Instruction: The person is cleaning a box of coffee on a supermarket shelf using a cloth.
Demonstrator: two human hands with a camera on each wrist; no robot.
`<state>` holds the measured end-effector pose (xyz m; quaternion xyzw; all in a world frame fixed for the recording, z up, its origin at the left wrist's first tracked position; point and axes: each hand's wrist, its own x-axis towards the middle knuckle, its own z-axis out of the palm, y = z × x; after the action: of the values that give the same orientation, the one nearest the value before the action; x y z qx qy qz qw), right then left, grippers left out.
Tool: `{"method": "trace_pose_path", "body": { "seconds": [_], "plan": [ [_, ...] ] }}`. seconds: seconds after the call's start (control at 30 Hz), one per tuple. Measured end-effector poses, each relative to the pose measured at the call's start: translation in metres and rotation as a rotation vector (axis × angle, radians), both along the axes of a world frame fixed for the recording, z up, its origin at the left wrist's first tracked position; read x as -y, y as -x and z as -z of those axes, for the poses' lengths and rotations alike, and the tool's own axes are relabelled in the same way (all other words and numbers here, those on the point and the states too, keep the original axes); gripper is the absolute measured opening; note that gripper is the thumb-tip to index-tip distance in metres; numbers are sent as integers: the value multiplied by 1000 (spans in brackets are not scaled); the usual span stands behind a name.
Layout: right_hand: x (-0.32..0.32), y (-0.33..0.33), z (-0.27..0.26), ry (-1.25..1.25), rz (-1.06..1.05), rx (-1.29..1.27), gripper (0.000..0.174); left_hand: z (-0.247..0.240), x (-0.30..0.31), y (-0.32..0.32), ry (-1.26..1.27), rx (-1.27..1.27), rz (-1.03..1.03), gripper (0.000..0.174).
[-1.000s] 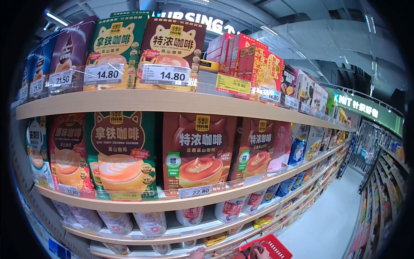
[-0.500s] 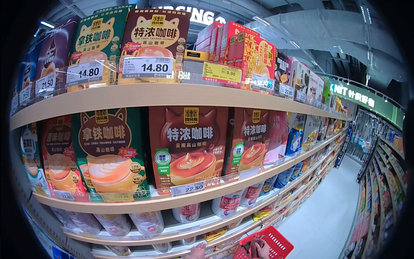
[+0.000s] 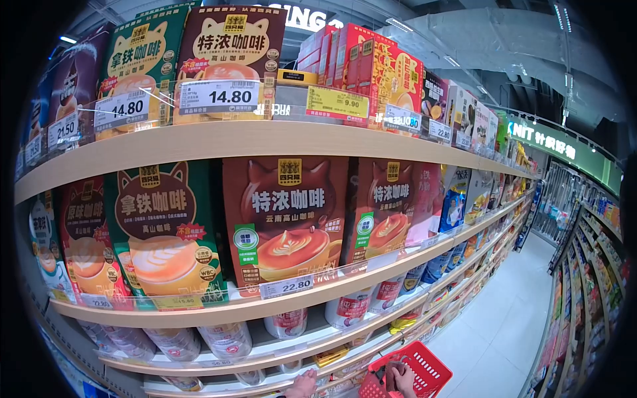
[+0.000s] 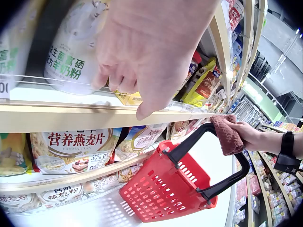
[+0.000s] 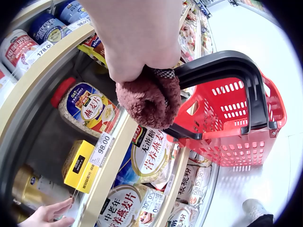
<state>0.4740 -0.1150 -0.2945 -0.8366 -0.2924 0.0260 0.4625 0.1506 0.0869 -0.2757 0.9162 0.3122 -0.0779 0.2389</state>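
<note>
My right hand (image 3: 401,379) grips the black handle (image 4: 242,163) of a red plastic shopping basket (image 4: 165,189) together with a fluffy brown cloth (image 5: 150,101) at the grip. The basket, seen in all three views, hangs tilted above the floor alongside the shelf. My left hand (image 4: 142,52) holds nothing, its fingers loosely bent, close to the edge of a lower shelf. Near it stand white milk powder cans (image 4: 78,52) and a yellow box (image 5: 79,166). In the right wrist view its fingertips appear beside the shelf's front edge, below that yellow box.
Shelves before me hold coffee boxes (image 3: 288,219), with price tags (image 3: 286,287) along the edges. Oatmeal bags (image 4: 75,146) fill a lower shelf. A pale floor aisle (image 3: 507,312) runs off to the right, past another stocked shelf (image 3: 587,285). A shoe (image 5: 255,210) stands on the floor.
The shelves have shifted left in the head view. More of the red basket and both hands now shows at the bottom edge. My right hand keeps its grip on the handle.
</note>
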Motion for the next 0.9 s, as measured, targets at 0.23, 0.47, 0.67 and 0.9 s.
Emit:
{"method": "trace_pose_path", "body": {
  "seconds": [0.23, 0.47, 0.67, 0.9],
  "plan": [
    [-1, 1, 4, -15, 7, 46, 40, -5, -2, -1, 34, -18, 2, 64],
    [0, 4, -3, 8, 20, 34, 39, -5, 1, 2, 28, 36, -9, 61],
    [0, 2, 1, 15, 1, -5, 39, -3, -1, 2, 21, 2, 8, 62],
    [1, 18, -38, 31, -1, 59, 42, -12, 2, 2, -97, 101, 19, 59]
  ]
}}
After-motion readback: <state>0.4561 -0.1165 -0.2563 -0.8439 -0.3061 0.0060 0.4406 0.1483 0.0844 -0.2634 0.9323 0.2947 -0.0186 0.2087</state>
